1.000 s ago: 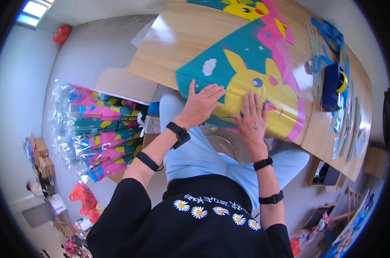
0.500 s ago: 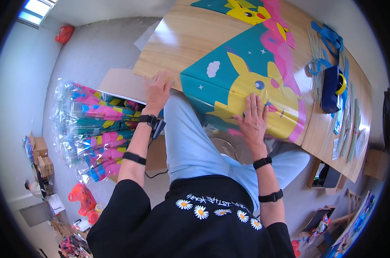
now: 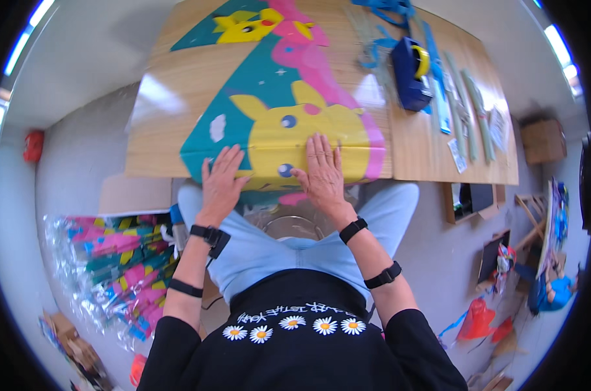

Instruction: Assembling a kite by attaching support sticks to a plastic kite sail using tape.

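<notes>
A thin printed kite sail (image 3: 207, 146) lies on the wooden table, teal and pink with a big yellow cartoon face. Its near part hangs over the table's front edge toward my lap. On the teal and yellow area at that edge, my left hand (image 3: 222, 186) rests flat with fingers stretched. My right hand (image 3: 323, 176) presses flat on the yellow face, fingers together and thumb out. Neither hand grips anything. Farther back lies another sail part (image 3: 201, 29) with a similar yellow face, partly cut off by the view.
To the right on the table (image 3: 158, 130) stand a dark blue tape dispenser (image 3: 407, 81) with yellow tape, blue strips (image 3: 442, 107) and several thin rods (image 3: 481, 120). Many clear-bagged colourful bundles (image 3: 116, 244) lie at lower left, near a cardboard box (image 3: 135, 194).
My left hand has moved from the bare table edge onto the sail. My right hand stays flat on the yellow face. The whole view has turned and shifted.
</notes>
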